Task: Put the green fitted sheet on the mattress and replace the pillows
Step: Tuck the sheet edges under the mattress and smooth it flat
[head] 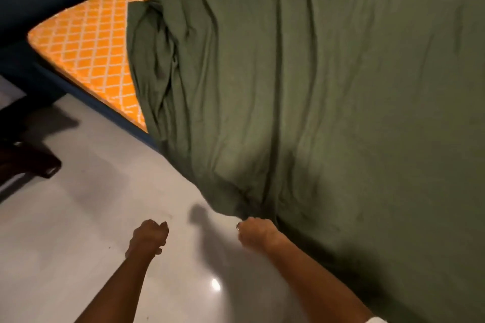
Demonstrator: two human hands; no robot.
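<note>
sheet (301, 92) covers most of mattress (86, 44), bunched centre-left, orange corner bare upper left | right hand (256, 231) fingers curled, gripping sheet edge at lower centre | left hand (148, 235) fingers curled, empty, over floor (78, 217) | risk: one-handed pull drags sheet off far corners; pillows not visible

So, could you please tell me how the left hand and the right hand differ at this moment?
The right hand grips the edge of the green fitted sheet, while the left hand holds nothing, its fingers curled. The right hand is at the sheet's hanging edge; the left hand hangs over the bare floor, apart from the sheet. Both reach forward at about the same height in the picture.
</note>
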